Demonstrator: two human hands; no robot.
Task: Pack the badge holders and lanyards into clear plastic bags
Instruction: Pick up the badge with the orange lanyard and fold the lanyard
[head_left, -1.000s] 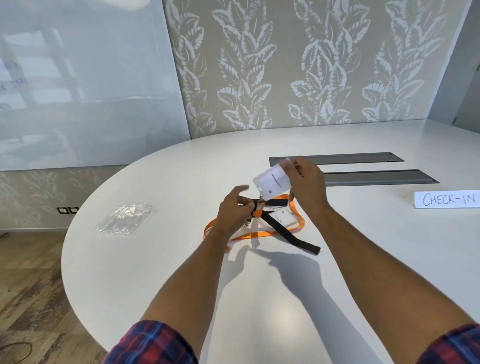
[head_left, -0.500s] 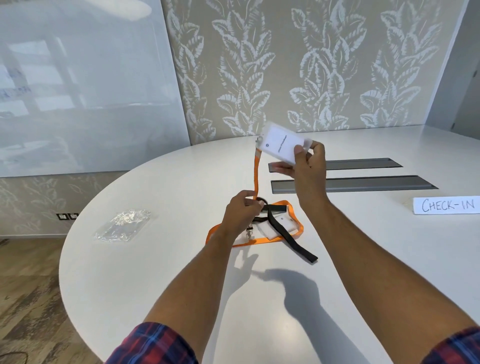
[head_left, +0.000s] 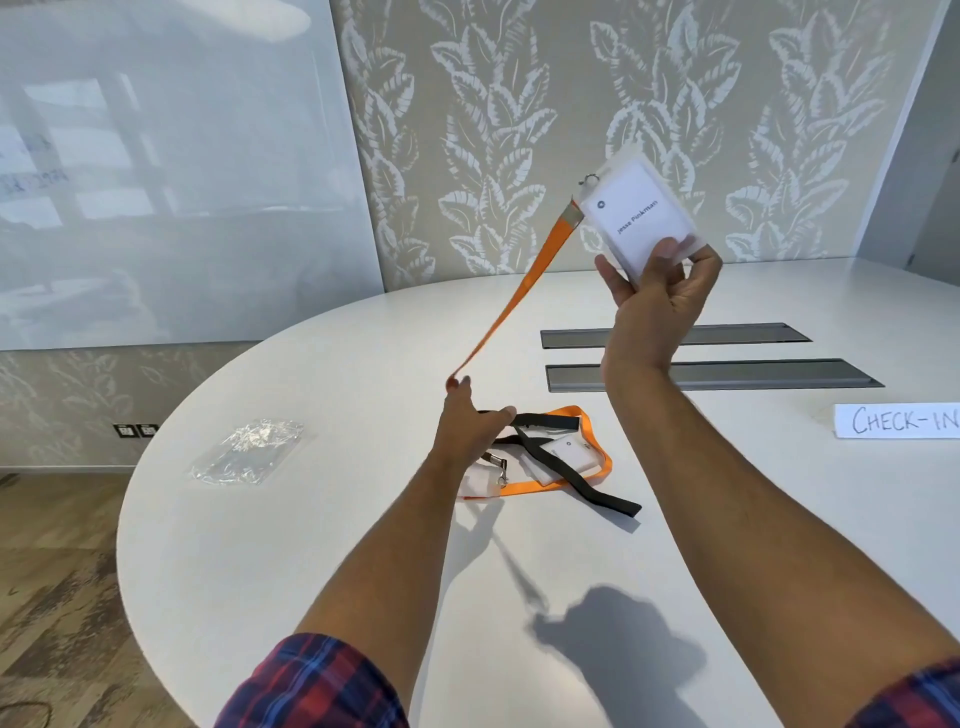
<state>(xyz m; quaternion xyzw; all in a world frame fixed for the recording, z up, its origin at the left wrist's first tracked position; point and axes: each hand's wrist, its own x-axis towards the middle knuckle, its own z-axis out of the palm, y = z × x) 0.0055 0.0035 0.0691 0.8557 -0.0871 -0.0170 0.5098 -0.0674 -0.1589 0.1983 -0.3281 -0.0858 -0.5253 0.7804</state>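
Note:
My right hand holds a clear badge holder with a white name card up in the air, gripping its lower edge. An orange lanyard runs taut from its clip down to my left hand, whose fingertips pinch the strap's lower end above the table. Under my left hand lies a pile: another orange lanyard, a black lanyard and badge holders with white cards. A stack of clear plastic bags lies at the table's left.
The white round table has two grey cable slots at the back right. A white CHECK-IN sign stands at the right edge. A glass board and leaf-patterned wall rise behind; wooden floor lies left.
My right hand has lifted the badge holder higher and to the right. The orange lanyard has come off the pile and now stretches straight, with my left hand raised at its lower end.

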